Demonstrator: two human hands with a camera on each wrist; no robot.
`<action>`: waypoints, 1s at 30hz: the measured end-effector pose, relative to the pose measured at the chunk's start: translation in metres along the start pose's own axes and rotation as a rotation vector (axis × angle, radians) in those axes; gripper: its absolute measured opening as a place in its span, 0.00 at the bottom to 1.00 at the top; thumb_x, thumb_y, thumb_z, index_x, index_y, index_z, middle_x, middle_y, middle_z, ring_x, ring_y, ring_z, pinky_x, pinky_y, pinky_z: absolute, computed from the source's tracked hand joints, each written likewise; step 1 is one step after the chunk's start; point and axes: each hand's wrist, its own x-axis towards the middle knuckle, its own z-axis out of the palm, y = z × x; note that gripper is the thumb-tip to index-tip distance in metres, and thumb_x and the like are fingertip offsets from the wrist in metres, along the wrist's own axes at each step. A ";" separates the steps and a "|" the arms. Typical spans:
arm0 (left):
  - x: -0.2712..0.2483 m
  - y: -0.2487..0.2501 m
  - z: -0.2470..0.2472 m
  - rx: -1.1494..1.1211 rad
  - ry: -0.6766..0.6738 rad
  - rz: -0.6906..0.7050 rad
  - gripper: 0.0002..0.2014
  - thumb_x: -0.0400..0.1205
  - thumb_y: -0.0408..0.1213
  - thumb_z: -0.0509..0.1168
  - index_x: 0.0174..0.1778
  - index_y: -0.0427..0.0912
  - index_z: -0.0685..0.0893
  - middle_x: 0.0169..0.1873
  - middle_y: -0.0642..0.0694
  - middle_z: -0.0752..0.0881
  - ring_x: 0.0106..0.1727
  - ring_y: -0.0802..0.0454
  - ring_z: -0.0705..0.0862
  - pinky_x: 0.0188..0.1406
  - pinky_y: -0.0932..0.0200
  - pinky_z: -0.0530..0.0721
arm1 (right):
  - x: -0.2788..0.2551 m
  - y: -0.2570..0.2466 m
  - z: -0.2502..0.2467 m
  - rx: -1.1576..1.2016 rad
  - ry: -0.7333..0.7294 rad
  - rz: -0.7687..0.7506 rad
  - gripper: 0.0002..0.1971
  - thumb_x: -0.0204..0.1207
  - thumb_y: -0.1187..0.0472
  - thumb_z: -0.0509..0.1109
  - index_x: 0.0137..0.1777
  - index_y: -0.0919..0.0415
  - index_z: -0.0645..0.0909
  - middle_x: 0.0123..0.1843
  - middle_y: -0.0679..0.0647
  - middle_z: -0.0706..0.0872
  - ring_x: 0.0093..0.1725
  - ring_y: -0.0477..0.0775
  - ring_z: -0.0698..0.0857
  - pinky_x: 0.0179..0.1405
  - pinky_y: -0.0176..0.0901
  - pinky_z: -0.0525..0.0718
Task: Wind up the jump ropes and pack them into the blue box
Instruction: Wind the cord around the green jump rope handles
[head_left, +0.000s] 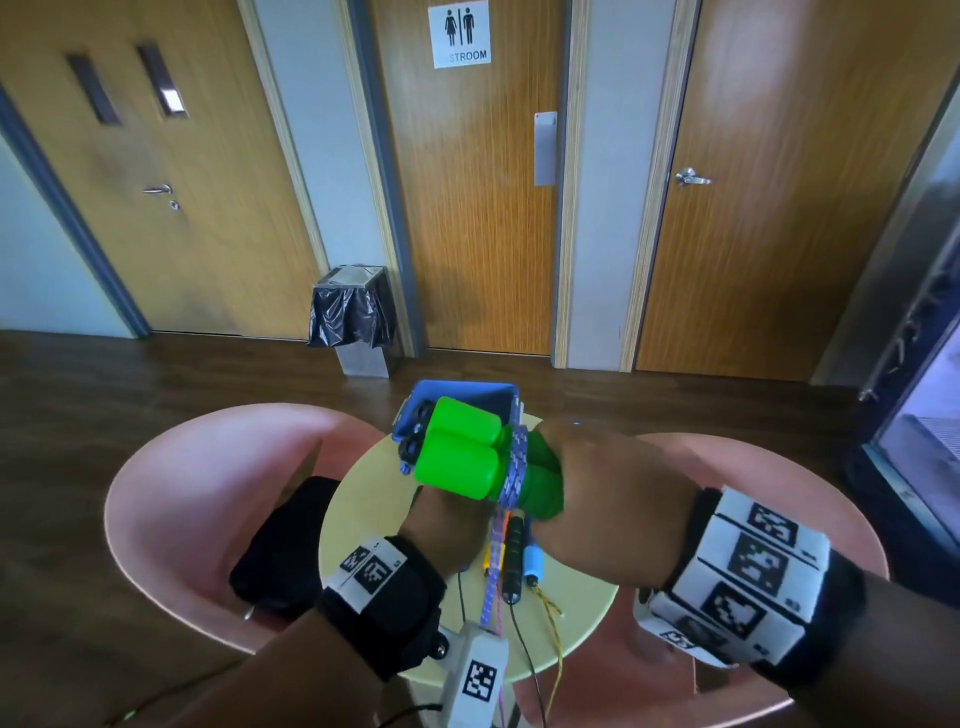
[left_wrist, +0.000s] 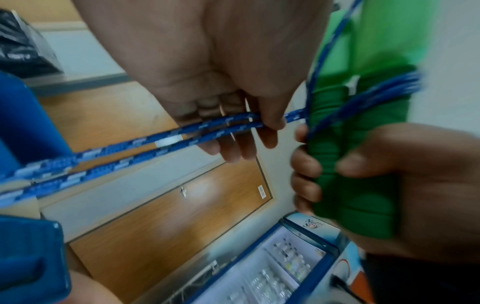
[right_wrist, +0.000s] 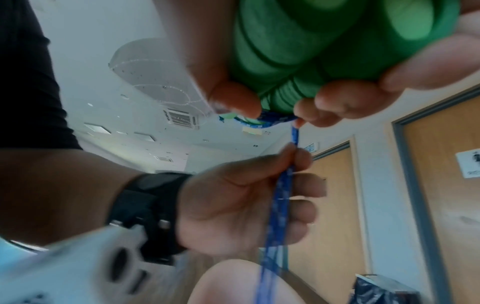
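Two bright green jump-rope handles (head_left: 457, 452) lie side by side in the air over the table, with a blue-and-white rope (head_left: 517, 467) wound round their middle. My right hand (head_left: 613, 499) grips their dark green ends (left_wrist: 345, 164) (right_wrist: 298, 51). My left hand (head_left: 447, 519) sits below the handles and pinches a doubled length of the rope (left_wrist: 130, 152) between thumb and fingers (left_wrist: 249, 131) (right_wrist: 293, 164). The rope (right_wrist: 280, 205) runs down past the left palm. Behind the handles stands the blue box (head_left: 457, 389), with black handle ends (head_left: 421, 415) at its left wall.
A round pale yellow table (head_left: 571, 613) holds more ropes with black (head_left: 515, 551), light blue (head_left: 533, 564) and yellow (head_left: 488, 558) handles. Pink chairs (head_left: 182, 493) (head_left: 779, 467) flank it; a black bag (head_left: 291, 545) lies on the left one. A bin (head_left: 358, 312) stands by the doors.
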 end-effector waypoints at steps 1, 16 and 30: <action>-0.005 -0.005 0.006 -0.039 -0.088 0.054 0.11 0.87 0.29 0.57 0.47 0.35 0.85 0.42 0.40 0.91 0.47 0.58 0.83 0.51 0.72 0.79 | 0.004 0.005 0.002 -0.012 0.029 0.025 0.16 0.65 0.43 0.67 0.49 0.47 0.72 0.39 0.44 0.81 0.39 0.49 0.83 0.41 0.48 0.85; -0.027 -0.008 0.018 0.526 -0.398 -0.031 0.13 0.86 0.42 0.58 0.33 0.52 0.74 0.23 0.53 0.75 0.32 0.58 0.78 0.51 0.59 0.73 | 0.047 0.068 0.055 -0.513 -0.128 0.230 0.19 0.70 0.51 0.70 0.61 0.52 0.75 0.53 0.48 0.84 0.50 0.55 0.86 0.47 0.49 0.85; 0.025 -0.004 -0.020 0.800 -0.645 0.120 0.15 0.77 0.64 0.65 0.48 0.59 0.86 0.39 0.57 0.87 0.42 0.61 0.83 0.46 0.55 0.81 | 0.009 0.030 0.041 -0.615 -0.355 -0.234 0.17 0.68 0.57 0.74 0.48 0.50 0.67 0.51 0.51 0.85 0.51 0.59 0.87 0.51 0.51 0.83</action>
